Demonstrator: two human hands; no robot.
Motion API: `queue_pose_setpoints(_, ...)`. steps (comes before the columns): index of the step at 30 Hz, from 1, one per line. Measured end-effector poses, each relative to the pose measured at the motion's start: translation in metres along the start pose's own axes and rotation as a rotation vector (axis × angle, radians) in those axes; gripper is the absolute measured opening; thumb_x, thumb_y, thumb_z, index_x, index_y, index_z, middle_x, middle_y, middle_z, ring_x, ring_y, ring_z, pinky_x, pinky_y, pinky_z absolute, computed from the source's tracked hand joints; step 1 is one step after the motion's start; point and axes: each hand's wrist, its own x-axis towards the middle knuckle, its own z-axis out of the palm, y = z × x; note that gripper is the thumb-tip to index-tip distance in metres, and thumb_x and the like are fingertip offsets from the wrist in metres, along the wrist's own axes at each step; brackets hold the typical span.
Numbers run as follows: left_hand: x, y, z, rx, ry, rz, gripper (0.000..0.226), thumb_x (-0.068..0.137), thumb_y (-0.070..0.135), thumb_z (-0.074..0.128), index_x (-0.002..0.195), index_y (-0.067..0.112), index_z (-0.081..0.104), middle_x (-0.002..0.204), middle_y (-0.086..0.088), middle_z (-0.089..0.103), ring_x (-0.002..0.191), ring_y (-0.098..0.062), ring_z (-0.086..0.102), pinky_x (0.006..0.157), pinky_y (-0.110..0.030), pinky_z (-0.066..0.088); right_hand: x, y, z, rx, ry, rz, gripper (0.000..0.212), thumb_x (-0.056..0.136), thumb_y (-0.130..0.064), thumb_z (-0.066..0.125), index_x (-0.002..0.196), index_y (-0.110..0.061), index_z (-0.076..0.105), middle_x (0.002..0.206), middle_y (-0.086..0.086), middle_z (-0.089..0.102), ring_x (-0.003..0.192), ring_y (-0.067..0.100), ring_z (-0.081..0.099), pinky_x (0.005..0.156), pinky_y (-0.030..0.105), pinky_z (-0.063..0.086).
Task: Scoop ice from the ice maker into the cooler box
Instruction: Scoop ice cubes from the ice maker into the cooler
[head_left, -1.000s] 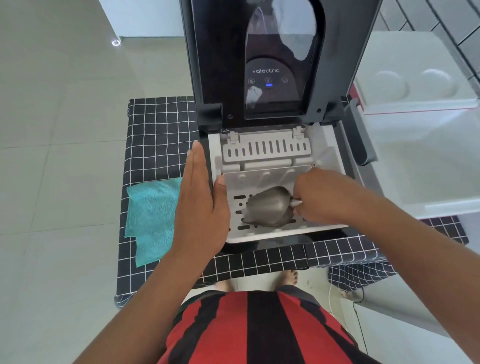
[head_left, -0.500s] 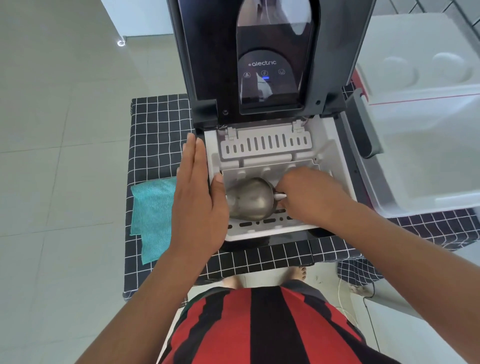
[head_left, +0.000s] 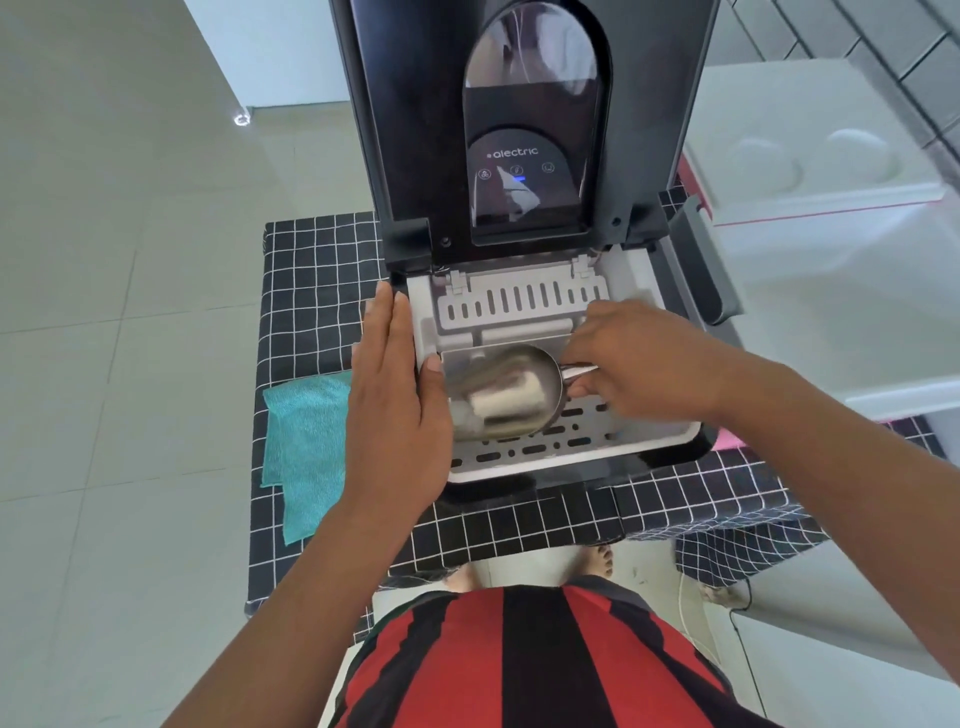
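The black ice maker (head_left: 524, 119) stands with its lid raised, and its white slotted basket (head_left: 571, 447) is exposed. My right hand (head_left: 639, 364) grips the handle of a metal scoop (head_left: 506, 392) inside the basket. The scoop's bowl faces up and shows pale pieces of ice in it. My left hand (head_left: 395, 400) presses flat against the machine's left side, fingers straight, thumb on the basket rim. The white cooler box (head_left: 852, 312) stands open at the right, its lid leaning up behind it.
A teal cloth (head_left: 304, 447) lies on the black grid-patterned tablecloth (head_left: 311, 291) left of the machine. A grey handle (head_left: 706, 260) of the cooler sticks up between machine and cooler. Tiled floor is at the left, and my feet are below the table edge.
The scoop moved left across the basket and turned from bowl-down to bowl-up, now showing ice. My right hand shifted back and up. My left hand stayed on the machine's side.
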Motion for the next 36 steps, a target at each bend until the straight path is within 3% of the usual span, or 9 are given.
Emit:
queue_pose_setpoints(4,-0.001,0.0,-0.001,-0.051,0.008,-0.009,0.054,0.106,0.028,0.035,0.157,0.022,0.019,0.163,0.019,0.006,0.146,0.008,0.002,0.112,-0.004,0.003,-0.005,0.011,-0.015,0.107,0.023,-0.024,0.021,0.089,-0.036,0.06,0.101,-0.021,0.068,0.085,-0.013,0.063,0.092,0.011,0.045,0.089,0.036,0.042)
queue_pose_setpoints(7,-0.001,0.001,-0.002,-0.071,0.007,-0.013,0.052,0.106,0.031,0.033,0.156,0.023,0.02,0.163,0.02,0.008,0.146,0.009,0.004,0.108,0.001,0.003,-0.009,0.016,-0.024,0.227,0.061,-0.021,0.013,0.087,-0.03,0.065,0.094,-0.02,0.069,0.076,-0.016,0.058,0.088,0.008,0.043,0.084,0.027,0.038)
queue_pose_setpoints(13,-0.001,-0.001,-0.01,-0.118,0.013,-0.038,0.051,0.105,0.036,0.037,0.154,0.027,0.03,0.159,0.024,0.019,0.141,0.014,0.012,0.108,-0.002,0.009,-0.019,0.018,-0.023,0.265,0.102,0.015,0.015,0.088,-0.023,0.065,0.099,-0.015,0.071,0.082,-0.008,0.063,0.093,0.009,0.044,0.087,0.026,0.037)
queue_pose_setpoints(18,-0.001,0.006,-0.018,-0.134,0.053,-0.022,0.048,0.103,0.037,0.041,0.15,0.03,0.036,0.152,0.027,0.028,0.14,0.008,0.023,0.118,-0.036,0.029,-0.034,0.018,-0.024,0.313,0.166,0.033,0.012,0.088,-0.018,0.065,0.096,-0.011,0.07,0.084,-0.001,0.06,0.096,0.011,0.044,0.091,0.028,0.036)
queue_pose_setpoints(21,0.002,0.019,-0.019,-0.121,0.089,0.026,0.048,0.102,0.038,0.041,0.149,0.029,0.037,0.151,0.022,0.032,0.14,0.0,0.029,0.115,-0.042,0.035,-0.046,0.024,-0.031,0.292,0.188,0.053,0.011,0.088,-0.02,0.065,0.093,-0.011,0.069,0.08,0.0,0.059,0.092,0.015,0.044,0.088,0.031,0.036)
queue_pose_setpoints(23,0.007,0.031,-0.018,-0.115,0.119,0.056,0.05,0.1,0.039,0.04,0.148,0.025,0.039,0.151,0.013,0.039,0.138,-0.001,0.033,0.116,-0.037,0.033,-0.06,0.033,-0.038,0.27,0.233,0.073,0.008,0.088,-0.02,0.064,0.086,-0.012,0.066,0.075,-0.001,0.056,0.085,0.015,0.044,0.079,0.031,0.036)
queue_pose_setpoints(27,0.016,0.063,-0.003,-0.106,0.133,0.133,0.048,0.099,0.033,0.042,0.145,0.023,0.044,0.145,0.012,0.046,0.128,0.009,0.035,0.104,0.0,0.02,-0.096,0.062,-0.046,0.267,0.286,0.197,0.015,0.088,-0.02,0.064,0.079,-0.01,0.059,0.072,-0.002,0.054,0.075,0.012,0.047,0.068,0.028,0.036)
queue_pose_setpoints(33,0.029,0.13,0.052,-0.219,0.046,0.199,0.044,0.1,0.025,0.047,0.144,0.017,0.047,0.145,0.007,0.049,0.133,0.0,0.04,0.109,-0.011,0.028,-0.168,0.129,-0.048,0.25,0.295,0.443,0.009,0.086,-0.027,0.067,0.08,-0.021,0.064,0.068,-0.006,0.061,0.069,0.006,0.055,0.062,0.027,0.041)
queue_pose_setpoints(36,0.03,0.162,0.09,-0.237,0.039,0.232,0.043,0.1,0.029,0.045,0.142,0.02,0.048,0.143,0.011,0.05,0.13,0.003,0.041,0.105,-0.004,0.026,-0.2,0.164,-0.046,0.197,0.263,0.576,0.024,0.085,-0.031,0.065,0.065,-0.022,0.056,0.056,-0.006,0.055,0.057,0.006,0.052,0.057,0.032,0.042)
